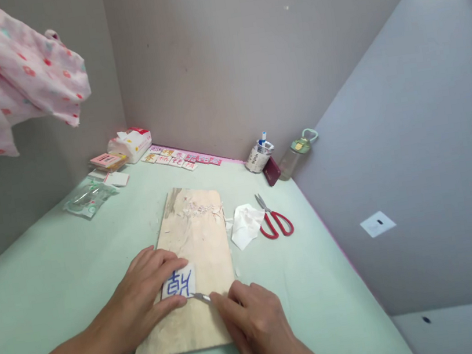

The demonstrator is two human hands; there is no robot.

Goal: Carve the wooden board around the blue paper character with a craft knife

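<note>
A white square piece with a blue character on it lies on a wooden board. My left hand grips this piece at its left side, thumb at the lower edge and fingers at the upper edge. The fingers of my right hand are closed round a thin knife, whose metal tip touches the lower right corner of the piece. Pale shavings are scattered over the far part of the board.
Right of the board are a crumpled tissue and red-handled scissors. Farther back stand a pen holder and a bottle. Small lettered tiles, a tissue pack and a plastic bag lie at the back left.
</note>
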